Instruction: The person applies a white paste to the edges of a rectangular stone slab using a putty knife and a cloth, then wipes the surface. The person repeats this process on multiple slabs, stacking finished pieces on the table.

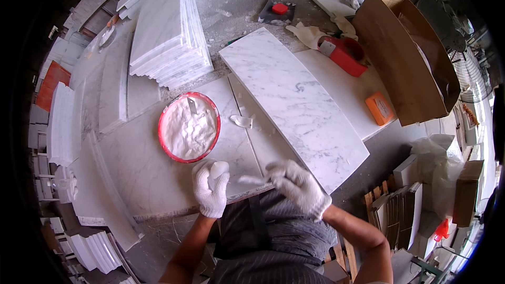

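My left hand [210, 192], in a white knit glove, is closed around a small whitish piece [219, 169] whose kind I cannot make out. My right hand [298, 186], gloved the same way, is closed on a thin, white-smeared tool [250, 180], blurred by motion and pointing left toward the other hand. Just beyond my left hand stands a red-rimmed tub [160, 135], filled with white paste [184, 129]; a small metal blade [192, 105] sticks out of the paste. A white-smeared scrap [242, 121] lies right of the tub. A grey-veined marble slab [297, 105] rests beyond my right hand.
Marble slabs [163, 37] are stacked at the far left. Around the big slab's right side are a red tape dispenser [342, 57], an orange box [379, 108] and a cardboard box [392, 68]. A red object [279, 8] sits on a dark pad. A fan [471, 73] stands far right.
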Demonstrator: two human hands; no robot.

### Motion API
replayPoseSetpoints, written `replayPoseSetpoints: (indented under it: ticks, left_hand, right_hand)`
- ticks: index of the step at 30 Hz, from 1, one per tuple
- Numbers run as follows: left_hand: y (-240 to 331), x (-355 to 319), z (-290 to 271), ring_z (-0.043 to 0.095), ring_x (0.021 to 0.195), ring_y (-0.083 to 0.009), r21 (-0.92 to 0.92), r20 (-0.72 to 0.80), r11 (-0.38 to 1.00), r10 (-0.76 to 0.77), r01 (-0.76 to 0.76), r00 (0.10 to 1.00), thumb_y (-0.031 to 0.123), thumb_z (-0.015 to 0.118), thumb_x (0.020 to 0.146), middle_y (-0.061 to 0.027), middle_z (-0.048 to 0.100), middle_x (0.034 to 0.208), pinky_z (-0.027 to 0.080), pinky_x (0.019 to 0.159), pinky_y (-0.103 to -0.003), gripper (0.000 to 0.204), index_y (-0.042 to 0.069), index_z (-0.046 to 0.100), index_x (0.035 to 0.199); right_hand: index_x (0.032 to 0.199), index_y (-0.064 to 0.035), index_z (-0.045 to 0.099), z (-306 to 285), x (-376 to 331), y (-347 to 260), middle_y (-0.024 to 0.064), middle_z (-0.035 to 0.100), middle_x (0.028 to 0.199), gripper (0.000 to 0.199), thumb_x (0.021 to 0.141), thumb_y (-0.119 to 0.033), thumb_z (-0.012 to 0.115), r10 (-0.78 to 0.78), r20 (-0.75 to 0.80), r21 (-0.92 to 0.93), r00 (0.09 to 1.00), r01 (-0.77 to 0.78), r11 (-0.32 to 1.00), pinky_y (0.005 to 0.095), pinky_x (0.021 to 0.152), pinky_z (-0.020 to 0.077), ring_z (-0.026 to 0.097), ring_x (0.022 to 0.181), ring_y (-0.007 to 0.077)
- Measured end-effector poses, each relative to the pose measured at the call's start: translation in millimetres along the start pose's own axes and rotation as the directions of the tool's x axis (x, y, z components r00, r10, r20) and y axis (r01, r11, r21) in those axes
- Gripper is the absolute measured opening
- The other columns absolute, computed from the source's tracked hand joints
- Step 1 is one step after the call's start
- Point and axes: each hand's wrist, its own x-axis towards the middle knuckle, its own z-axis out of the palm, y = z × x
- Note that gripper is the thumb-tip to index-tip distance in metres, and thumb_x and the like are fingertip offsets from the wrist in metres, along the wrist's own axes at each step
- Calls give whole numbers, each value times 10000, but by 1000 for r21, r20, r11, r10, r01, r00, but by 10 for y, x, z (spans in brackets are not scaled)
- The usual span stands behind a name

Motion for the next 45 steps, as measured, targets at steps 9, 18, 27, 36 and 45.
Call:
replayPoseSetpoints:
  ticks: [9, 18, 27, 36, 45]
  left_hand:
    - [-129, -130, -406, 569, 974, -180, 39, -150, 965, -249, 258, 957, 99, 727, 854, -69, 609, 1040, 458, 894, -338, 324, -14, 607, 1133]
    - [-356, 39, -629, 581, 1002, -245, 273, -21, 921, -281, 276, 959, 208, 762, 816, -112, 628, 1063, 447, 911, -398, 382, 2, 638, 1114]
    - [-359, 46, -674, 579, 1095, -245, 233, -46, 928, -289, 291, 956, 163, 774, 787, -108, 631, 1154, 430, 985, -390, 485, 13, 620, 1222]
    - [-236, 26, -695, 556, 1153, -243, 240, -48, 932, -267, 271, 962, 93, 817, 718, -111, 607, 1225, 412, 1027, -386, 617, 27, 574, 1282]
    - [63, -203, -600, 468, 1277, -309, 405, -102, 910, 142, -90, 985, -3, 715, 753, -155, 513, 1354, 319, 1122, -414, 588, -22, 508, 1303]
  right_hand:
    - [1098, -10, 666, -38, -1014, 323, 0, 641, 928, 197, 960, -146, 629, 371, -179, 543, 911, -223, 810, 219, 719, 462, 556, 783, 65]
    - [1101, -4, 642, 124, -815, 176, 12, 641, 893, 224, 969, -184, 626, 284, -165, 443, 945, -187, 877, 241, 712, 482, 572, 762, 77]
    - [1115, 25, 632, 92, -821, 150, 25, 655, 987, 194, 969, -98, 597, 304, -113, 479, 946, -217, 851, 239, 778, 498, 588, 833, 69]
    - [1088, -8, 644, 117, -794, 170, 0, 648, 885, 180, 958, -130, 622, 302, -166, 400, 939, -216, 891, 229, 751, 478, 580, 796, 65]
    - [1061, 10, 679, 20, -789, 220, 69, 646, 1027, 163, 934, -85, 641, 127, -119, 318, 985, -83, 944, 282, 838, 488, 600, 930, 139]
